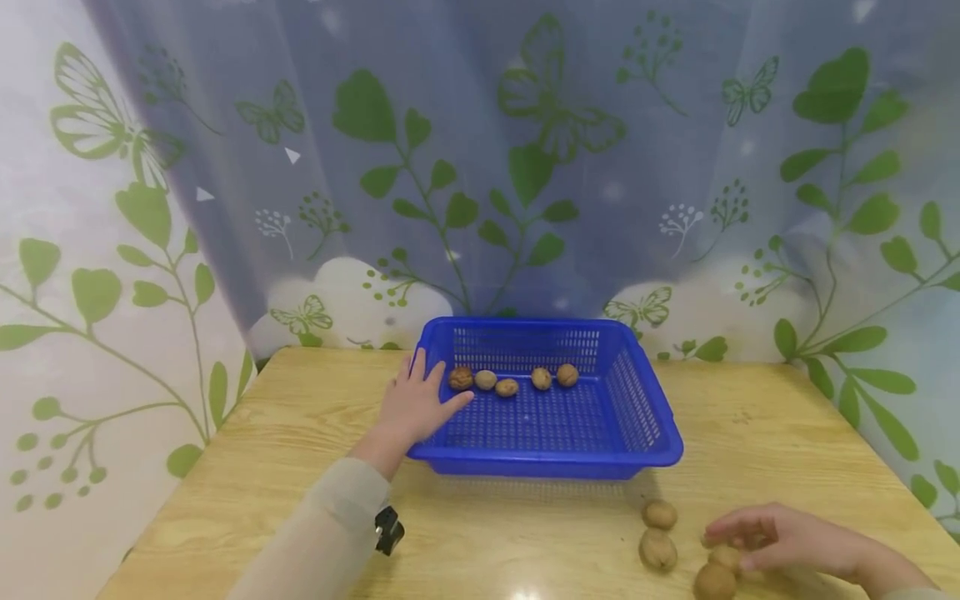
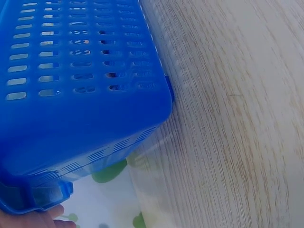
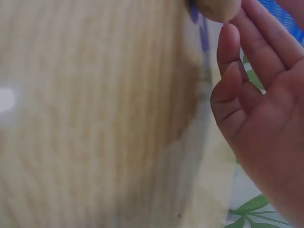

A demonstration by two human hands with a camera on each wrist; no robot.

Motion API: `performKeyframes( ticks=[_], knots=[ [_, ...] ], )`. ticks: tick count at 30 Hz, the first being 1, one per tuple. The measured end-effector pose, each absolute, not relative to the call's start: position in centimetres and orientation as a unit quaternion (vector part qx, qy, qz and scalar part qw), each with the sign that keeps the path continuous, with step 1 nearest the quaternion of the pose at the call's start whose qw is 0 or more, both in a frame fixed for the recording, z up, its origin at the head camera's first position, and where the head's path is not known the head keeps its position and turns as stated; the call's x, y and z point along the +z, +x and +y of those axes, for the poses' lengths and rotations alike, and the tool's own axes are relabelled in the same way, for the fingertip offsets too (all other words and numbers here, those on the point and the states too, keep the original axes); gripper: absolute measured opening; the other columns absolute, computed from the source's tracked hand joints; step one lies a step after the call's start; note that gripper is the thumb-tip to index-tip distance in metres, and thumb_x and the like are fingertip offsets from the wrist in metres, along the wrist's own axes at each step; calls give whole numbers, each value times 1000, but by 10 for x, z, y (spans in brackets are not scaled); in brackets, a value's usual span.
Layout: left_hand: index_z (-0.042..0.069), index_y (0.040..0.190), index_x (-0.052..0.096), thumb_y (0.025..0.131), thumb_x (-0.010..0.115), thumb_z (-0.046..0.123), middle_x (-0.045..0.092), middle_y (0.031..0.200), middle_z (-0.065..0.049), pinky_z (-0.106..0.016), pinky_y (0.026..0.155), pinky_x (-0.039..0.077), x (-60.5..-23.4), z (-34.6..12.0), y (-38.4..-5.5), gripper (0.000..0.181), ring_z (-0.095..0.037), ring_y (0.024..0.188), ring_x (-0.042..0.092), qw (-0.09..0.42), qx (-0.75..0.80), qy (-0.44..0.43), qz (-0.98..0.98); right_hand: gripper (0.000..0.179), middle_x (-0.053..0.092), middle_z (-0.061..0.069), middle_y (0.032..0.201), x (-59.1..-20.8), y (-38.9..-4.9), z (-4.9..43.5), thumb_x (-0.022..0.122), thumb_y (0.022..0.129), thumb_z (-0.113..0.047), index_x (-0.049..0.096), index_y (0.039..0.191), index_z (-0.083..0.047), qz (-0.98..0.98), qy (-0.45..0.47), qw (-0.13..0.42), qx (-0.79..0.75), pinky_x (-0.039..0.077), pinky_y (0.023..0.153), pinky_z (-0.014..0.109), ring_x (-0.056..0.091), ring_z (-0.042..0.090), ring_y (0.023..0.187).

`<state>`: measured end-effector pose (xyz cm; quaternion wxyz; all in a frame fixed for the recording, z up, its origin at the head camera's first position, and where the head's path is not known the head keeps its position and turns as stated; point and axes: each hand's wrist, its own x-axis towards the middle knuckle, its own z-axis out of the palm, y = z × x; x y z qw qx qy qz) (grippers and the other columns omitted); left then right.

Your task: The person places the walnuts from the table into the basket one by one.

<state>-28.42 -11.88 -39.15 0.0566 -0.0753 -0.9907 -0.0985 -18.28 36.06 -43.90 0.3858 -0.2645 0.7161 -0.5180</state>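
In the head view a blue plastic basket [image 1: 525,458] stands on the table with walnuts [image 1: 507,387] in a loose row on its floor. My left hand [image 1: 420,406] rests over the basket's left rim, fingers spread and thumb pointing inward; the left wrist view shows only a few fingertips [image 2: 45,219] by the rim. My right hand [image 1: 795,542] hovers at the front right, thumb apart from the fingers, close over a walnut [image 1: 725,558]. In the right wrist view, a walnut [image 3: 218,7] appears by the fingertips; whether they touch it is unclear.
Beside the right hand lie more walnuts [image 1: 657,550] on the wooden table [image 1: 300,467]. A curtain [image 1: 465,167] with green leaves and butterflies hangs behind and at the sides. On the left wrist sits a small black device [image 1: 387,531].
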Motion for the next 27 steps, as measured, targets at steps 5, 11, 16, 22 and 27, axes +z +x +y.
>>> performKeyframes(
  ticks=[5, 11, 16, 22, 27],
  knots=[
    [15, 133, 31, 75, 27, 69, 9, 139, -16, -51, 93, 19, -390, -121, -285, 80, -33, 125, 2, 62, -98, -73, -990, 33, 48, 14, 118, -440, -184, 359, 39, 87, 2, 41, 120, 7, 706, -293, 380, -521, 38, 81, 20, 45, 11, 106],
    [15, 133, 30, 72, 22, 73, 7, 139, -17, -51, 93, 19, -390, -123, -284, 84, -34, 125, 0, 55, -99, -70, -991, 29, 54, 11, 110, -439, -187, 358, 42, 86, 1, 48, 115, 5, 736, -315, 335, -497, 42, 75, 23, 50, 10, 96],
    [14, 133, 30, 72, 23, 73, 7, 139, -17, -51, 94, 18, -389, -123, -282, 85, -35, 125, 2, 52, -104, -67, -991, 29, 55, 2, 109, -429, -189, 359, 45, 88, -8, 51, 116, -3, 814, -272, 261, -442, 43, 71, 23, 49, 5, 92],
    [15, 133, 29, 71, 22, 74, 7, 139, -17, -51, 94, 18, -390, -120, -282, 86, -35, 125, 1, 49, -104, -72, -991, 38, 47, 10, 119, -399, -187, 349, 44, 89, -24, 45, 121, -5, 874, -162, 194, -415, 43, 74, 31, 46, 7, 100],
    [15, 133, 30, 71, 23, 74, 8, 139, -17, -49, 94, 19, -392, -119, -283, 86, -34, 125, 2, 59, -94, -72, -991, 44, 43, 10, 124, -380, -184, 330, 45, 86, -38, 44, 123, -15, 898, -68, 142, -411, 37, 78, 46, 35, 29, 113]
  ],
)
